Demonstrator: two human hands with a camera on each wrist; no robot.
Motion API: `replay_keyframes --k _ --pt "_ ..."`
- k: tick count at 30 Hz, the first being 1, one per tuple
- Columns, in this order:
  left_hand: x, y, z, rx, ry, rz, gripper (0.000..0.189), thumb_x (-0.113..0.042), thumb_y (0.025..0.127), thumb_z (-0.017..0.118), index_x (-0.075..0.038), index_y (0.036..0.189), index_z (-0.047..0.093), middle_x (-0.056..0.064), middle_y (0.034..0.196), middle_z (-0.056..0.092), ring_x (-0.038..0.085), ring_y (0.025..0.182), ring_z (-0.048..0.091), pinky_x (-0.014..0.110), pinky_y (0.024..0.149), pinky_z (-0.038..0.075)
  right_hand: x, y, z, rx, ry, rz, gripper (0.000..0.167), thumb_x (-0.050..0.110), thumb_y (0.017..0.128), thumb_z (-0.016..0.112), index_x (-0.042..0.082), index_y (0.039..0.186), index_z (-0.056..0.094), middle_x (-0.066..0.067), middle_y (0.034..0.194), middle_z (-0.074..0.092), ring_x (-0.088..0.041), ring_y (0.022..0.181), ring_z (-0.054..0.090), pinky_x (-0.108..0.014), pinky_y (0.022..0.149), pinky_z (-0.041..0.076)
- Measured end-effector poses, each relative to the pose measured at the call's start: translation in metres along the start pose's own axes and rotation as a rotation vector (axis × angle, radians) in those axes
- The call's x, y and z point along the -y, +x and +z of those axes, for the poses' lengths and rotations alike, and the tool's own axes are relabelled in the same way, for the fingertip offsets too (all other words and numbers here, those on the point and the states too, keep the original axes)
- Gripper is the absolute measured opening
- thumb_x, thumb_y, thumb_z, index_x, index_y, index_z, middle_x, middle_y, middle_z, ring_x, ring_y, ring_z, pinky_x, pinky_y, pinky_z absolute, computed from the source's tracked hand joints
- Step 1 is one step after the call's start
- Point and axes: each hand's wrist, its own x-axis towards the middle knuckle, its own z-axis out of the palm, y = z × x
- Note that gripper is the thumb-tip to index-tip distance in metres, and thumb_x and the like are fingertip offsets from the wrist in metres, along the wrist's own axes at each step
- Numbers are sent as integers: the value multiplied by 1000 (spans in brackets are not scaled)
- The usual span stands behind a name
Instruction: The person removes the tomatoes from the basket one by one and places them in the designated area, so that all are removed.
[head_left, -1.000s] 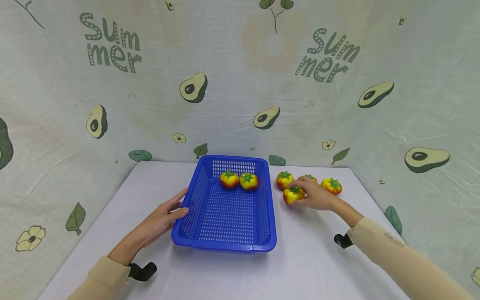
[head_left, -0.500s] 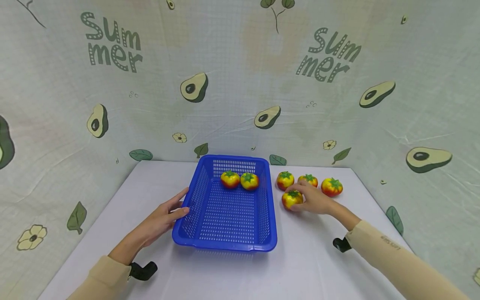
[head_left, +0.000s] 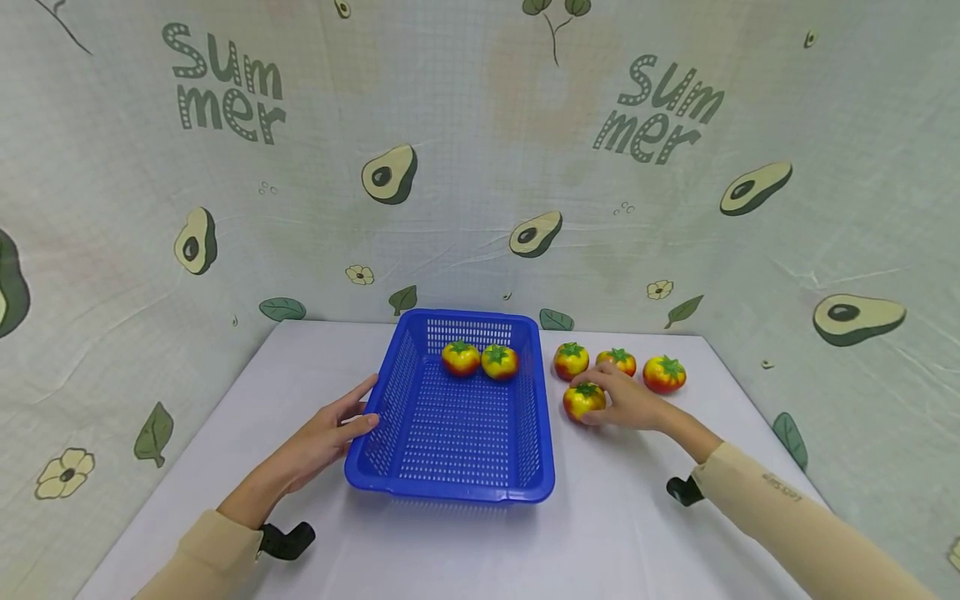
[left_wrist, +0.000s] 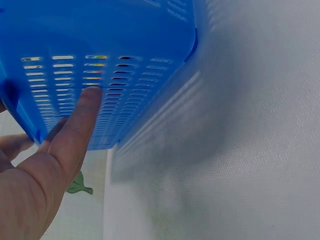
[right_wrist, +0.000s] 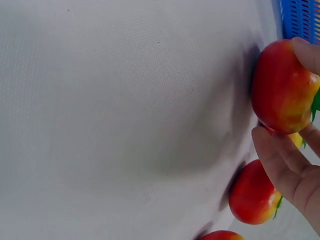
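Note:
Toward the right of the table, my right hand [head_left: 630,402] pinches a red-and-yellow tomato [head_left: 583,403] with a green top. In the right wrist view, the thumb lies on one side of this tomato [right_wrist: 280,87] and fingers reach the opposite side. A blue plastic basket [head_left: 450,493] stands mid-table, with two similar tomatoes [head_left: 461,359] at its far end. My left hand [head_left: 318,442] is at the basket's left side, fingers extended. In the left wrist view, one fingertip [left_wrist: 91,92] touches the slotted outer wall [left_wrist: 95,35].
Beyond the right hand stand three more tomatoes: one [head_left: 572,361] near the basket's right rim, one [head_left: 617,360] partly behind the fingers, one [head_left: 664,375] farther right. A printed cloth backdrop [head_left: 465,167] rises behind the white table [head_left: 622,525].
The right hand and its tomato have shifted slightly left and nearer to me, exposing more of the tomato behind. The left hand and basket stay put.

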Motion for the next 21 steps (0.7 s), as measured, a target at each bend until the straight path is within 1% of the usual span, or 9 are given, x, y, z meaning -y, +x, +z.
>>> replay_keyframes --k 2,7,9,12,16,18,21 --pt "0 0 0 -1 1 0 79 -37 109 60 -29 173 13 27 166 31 46 143 49 61 116 45 -1 0 0 5 3 -1 47 23 92 86 16 136 68 -14 131 59 -34 122 55 -65 106 51" --pt "1 0 0 -2 -3 -1 79 -37 109 61 -29 173 14 27 166 32 45 142 50 60 115 46 -1 -1 -4 17 9 -13 56 26 91 86 11 141 65 -14 130 60 -33 120 55 -64 104 51" --pt "1 0 0 -3 -4 -1 79 -37 109 61 -29 173 14 27 166 32 44 142 50 60 115 46 1 -1 -7 20 4 -11 58 27 92 86 10 143 64 -15 130 59 -35 119 56 -63 104 52" --pt "1 0 0 -1 -4 1 80 -38 109 61 -30 173 14 27 166 32 45 142 50 60 115 46 8 0 -15 17 -7 4 58 29 93 85 8 143 63 -16 128 58 -38 116 57 -61 100 55" --pt "1 0 -1 3 -7 5 80 -38 109 61 -30 173 13 27 165 33 44 141 51 60 115 46 19 2 -28 -14 -40 1 57 30 94 83 7 143 64 -20 135 57 -43 123 57 -63 101 54" --pt "1 0 -1 5 -10 6 79 -37 109 61 -29 173 13 26 165 34 42 139 53 60 115 46 25 5 -35 -33 -56 -7 58 29 94 84 7 143 64 -23 140 56 -45 129 54 -65 105 52" --pt "1 1 0 6 -14 5 79 -36 109 60 -29 173 13 26 164 34 41 138 54 59 115 47 35 10 -46 -46 -60 -21 58 27 94 84 9 145 63 -25 145 54 -45 132 54 -66 105 52"
